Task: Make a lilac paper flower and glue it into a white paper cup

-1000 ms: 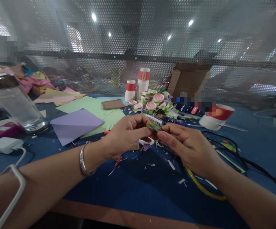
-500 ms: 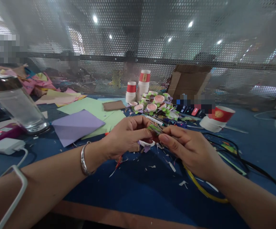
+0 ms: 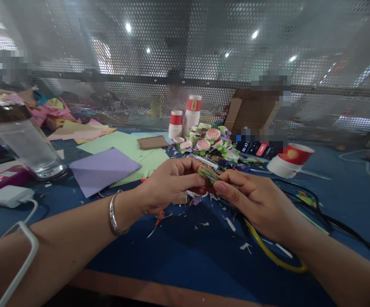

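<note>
My left hand [image 3: 181, 181], a silver bracelet at its wrist, is closed with thumb and fingers pinching a small piece of green paper [image 3: 202, 173]. Close against it, my right hand [image 3: 252, 196] is also closed; a thin greyish edge runs from its fingertips to the green paper, too small and covered to name. Just below the fingers lies a white disc with purple paper tabs [image 3: 197, 198], partly hidden by my left hand. Behind the hands is a heap of round paper pieces [image 3: 208, 140] with red print and green and purple tabs.
Purple paper [image 3: 104, 168] and green sheets [image 3: 108, 143] lie left, beside a glass of water [image 3: 40, 145]. Stacked paper cups [image 3: 193, 113] stand behind; another stack [image 3: 290, 160] leans right near a phone [image 3: 255, 148]. Black cables [image 3: 319, 204], a yellow cable [image 3: 268, 253] and paper scraps cover the blue table.
Both hands stay nearly in place. Between the fingertips the green paper has tilted slightly, and the white disc beneath is a little more covered.
</note>
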The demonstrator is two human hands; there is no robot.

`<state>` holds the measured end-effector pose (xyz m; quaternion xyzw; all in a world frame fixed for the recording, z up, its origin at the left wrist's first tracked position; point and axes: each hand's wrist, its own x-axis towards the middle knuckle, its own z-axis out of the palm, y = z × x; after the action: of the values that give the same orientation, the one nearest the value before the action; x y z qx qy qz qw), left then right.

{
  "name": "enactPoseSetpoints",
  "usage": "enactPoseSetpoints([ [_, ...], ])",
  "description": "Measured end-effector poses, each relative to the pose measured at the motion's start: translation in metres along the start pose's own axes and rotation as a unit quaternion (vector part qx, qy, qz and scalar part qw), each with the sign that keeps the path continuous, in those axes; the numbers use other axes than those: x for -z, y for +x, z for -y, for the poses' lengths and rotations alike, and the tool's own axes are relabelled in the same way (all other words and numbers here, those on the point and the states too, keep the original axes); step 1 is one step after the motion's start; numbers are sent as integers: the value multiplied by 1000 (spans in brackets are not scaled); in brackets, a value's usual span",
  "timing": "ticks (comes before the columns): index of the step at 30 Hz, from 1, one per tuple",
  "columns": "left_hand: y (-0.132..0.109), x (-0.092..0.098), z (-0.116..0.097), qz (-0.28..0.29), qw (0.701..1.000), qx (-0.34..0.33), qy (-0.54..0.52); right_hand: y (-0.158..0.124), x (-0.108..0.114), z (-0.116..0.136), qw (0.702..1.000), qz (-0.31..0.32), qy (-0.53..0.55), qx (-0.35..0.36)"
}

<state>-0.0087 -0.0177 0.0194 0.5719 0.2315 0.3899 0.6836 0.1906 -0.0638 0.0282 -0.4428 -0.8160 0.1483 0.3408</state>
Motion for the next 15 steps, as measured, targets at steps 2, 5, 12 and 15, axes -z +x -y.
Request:
enactPoseSetpoints([
  [2, 0, 0, 0, 0, 1000, -2, 3, 0, 0, 0, 1000, 3, -2, -3],
  [5, 0, 0, 1, 1, 1000, -1, 3, 0, 1, 1, 1000, 10, 2, -8],
  [12, 1, 1, -1, -15, 999, -1, 48, 1, -1, 1, 1000, 9, -13, -20],
  [15, 1, 1, -2, -28, 998, 15, 58, 2, -1, -1, 1000, 12, -19, -17],
])
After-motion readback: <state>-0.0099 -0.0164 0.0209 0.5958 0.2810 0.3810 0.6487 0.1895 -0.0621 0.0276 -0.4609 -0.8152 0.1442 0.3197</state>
